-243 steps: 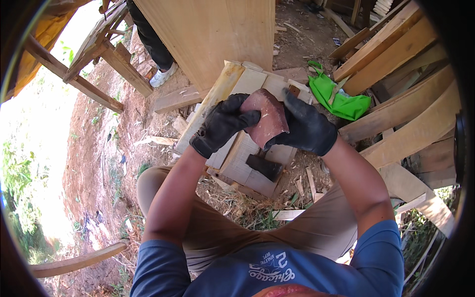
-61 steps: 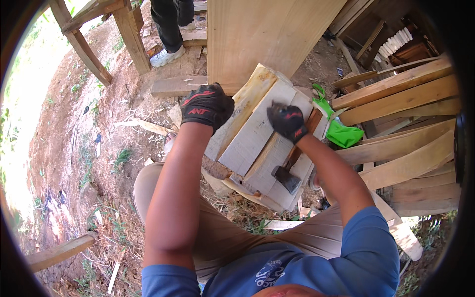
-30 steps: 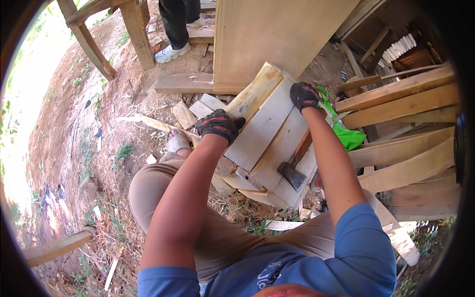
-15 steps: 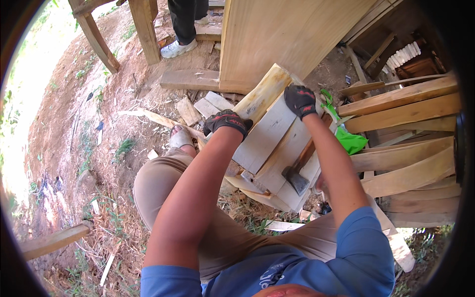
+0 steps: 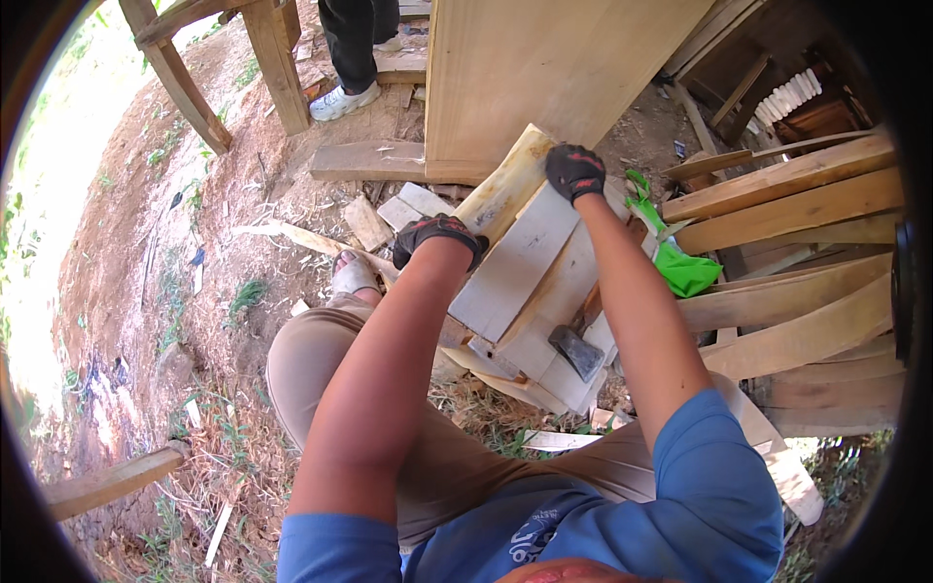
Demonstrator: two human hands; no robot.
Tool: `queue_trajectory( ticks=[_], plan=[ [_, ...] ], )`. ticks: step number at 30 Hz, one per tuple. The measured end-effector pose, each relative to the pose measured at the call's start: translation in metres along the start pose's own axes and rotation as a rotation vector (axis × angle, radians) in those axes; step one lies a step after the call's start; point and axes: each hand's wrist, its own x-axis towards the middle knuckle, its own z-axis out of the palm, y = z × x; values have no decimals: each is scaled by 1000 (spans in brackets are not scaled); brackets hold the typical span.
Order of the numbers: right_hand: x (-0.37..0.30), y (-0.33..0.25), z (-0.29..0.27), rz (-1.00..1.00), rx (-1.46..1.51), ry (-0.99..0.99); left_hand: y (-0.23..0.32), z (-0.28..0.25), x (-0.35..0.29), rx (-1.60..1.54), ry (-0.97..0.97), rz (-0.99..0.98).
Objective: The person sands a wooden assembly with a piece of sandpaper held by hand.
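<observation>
The pile of boards sits low, just past the knees. The yellow board lies along its left edge, with the white board beside it. The left hand, in a black glove, is at the near end of the yellow board, by the pile's left edge. The right hand, gloved too, is on the far end of the white board, near the pile's far edge. So the white board lies between the two hands, coming toward the body. The fingers of both hands look bent, but I can't tell if either one is pinching anything. The axe lies near the pile's near right corner, below both hands, and the right arm hides some of it. A green bag is just past the right edge. A big panel stands by the far edge.
</observation>
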Motion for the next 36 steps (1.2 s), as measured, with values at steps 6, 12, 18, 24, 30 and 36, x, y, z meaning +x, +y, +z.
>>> queue_trajectory(
  ticks=[6, 12, 18, 24, 30, 36],
  plan=[
    [-63, -50, -14, 15, 79, -43, -6, -7, 13, 11, 97, 27],
    [-138, -93, -29, -216, 104, 102, -34, -11, 31, 185, 78, 226],
    [-240, -159, -35, -505, 341, 467, -37, -15, 17, 377, 89, 332],
    [-233, -135, -33, -746, 272, 283, -42, -14, 11, 221, 129, 284],
    [-126, -44, -32, -230, 21, -18, -55, 11, 52, 193, 221, 305],
    [-202, -139, -22, -606, 143, 390, -49, -6, 32, 164, 156, 273]
  ],
)
